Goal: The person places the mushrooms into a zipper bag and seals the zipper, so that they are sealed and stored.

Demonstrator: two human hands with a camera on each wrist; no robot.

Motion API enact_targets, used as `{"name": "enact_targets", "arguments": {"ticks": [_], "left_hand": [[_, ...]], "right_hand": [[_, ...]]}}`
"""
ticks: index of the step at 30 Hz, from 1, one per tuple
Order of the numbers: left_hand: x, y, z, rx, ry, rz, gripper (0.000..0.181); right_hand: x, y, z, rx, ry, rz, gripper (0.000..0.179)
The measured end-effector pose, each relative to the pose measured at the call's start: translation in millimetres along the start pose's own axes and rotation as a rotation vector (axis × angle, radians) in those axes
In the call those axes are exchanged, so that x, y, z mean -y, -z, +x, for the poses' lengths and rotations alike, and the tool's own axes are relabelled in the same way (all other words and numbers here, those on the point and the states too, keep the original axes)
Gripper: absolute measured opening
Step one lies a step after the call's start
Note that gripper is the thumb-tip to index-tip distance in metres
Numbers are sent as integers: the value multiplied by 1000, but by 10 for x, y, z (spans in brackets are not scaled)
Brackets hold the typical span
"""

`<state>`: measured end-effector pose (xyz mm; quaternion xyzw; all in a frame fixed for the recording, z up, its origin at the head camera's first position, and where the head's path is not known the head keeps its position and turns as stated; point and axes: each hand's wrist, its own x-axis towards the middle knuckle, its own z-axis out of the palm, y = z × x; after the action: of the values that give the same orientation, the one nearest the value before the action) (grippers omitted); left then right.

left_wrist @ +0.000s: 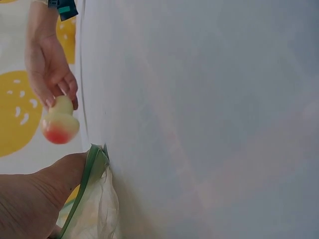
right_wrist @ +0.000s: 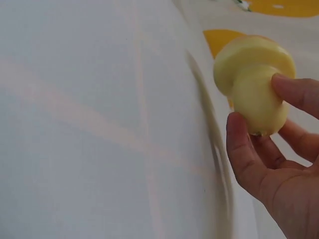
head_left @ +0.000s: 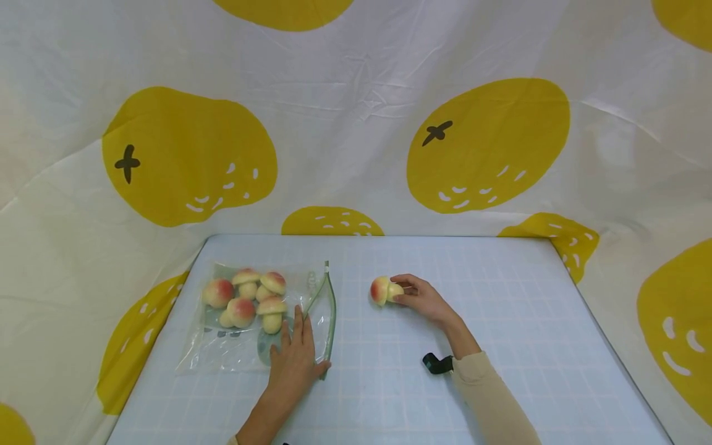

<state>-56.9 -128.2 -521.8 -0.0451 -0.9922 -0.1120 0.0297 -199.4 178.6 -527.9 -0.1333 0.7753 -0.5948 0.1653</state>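
Observation:
In the head view, my right hand grips a toy mushroom by its pale stem, with the red-tinged cap facing left. The right wrist view shows fingertips and thumb around the stem of this mushroom. My left hand rests with spread, fairly straight fingers on a clear zip bag. Its thumb touches the green zip strip, and the bag's mouth gapes toward the right. Several similar mushrooms lie inside the bag. In the left wrist view, the thumb is against the green-edged mouth.
A table with a pale blue checked cover lies beneath everything. Behind it hangs a white cloth with large yellow fruit prints. A dark wrist device sits at the right sleeve.

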Motion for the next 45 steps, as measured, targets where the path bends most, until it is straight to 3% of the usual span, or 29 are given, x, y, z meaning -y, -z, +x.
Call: {"name": "enact_targets", "arguments": {"ticks": [9,14,26,36,45], "left_hand": [[-4,5,-3,-2,5,-10,112],[-8,13,-5,-7,3,-10,112],[-10,12,-10,-16,7,-8,113],[-15,-3,-2,-16,6,9,112],[-16,-13,5,-4,16,17,112]], "right_hand": [[44,-78,-30,-28,-1,143,47],[72,-120,-33,-29,19,171,48],[160,-302,-7,9,54,107,45],[309,-610,85,64,72,69,42],[283,-885,201,108,96,6,43]]}}
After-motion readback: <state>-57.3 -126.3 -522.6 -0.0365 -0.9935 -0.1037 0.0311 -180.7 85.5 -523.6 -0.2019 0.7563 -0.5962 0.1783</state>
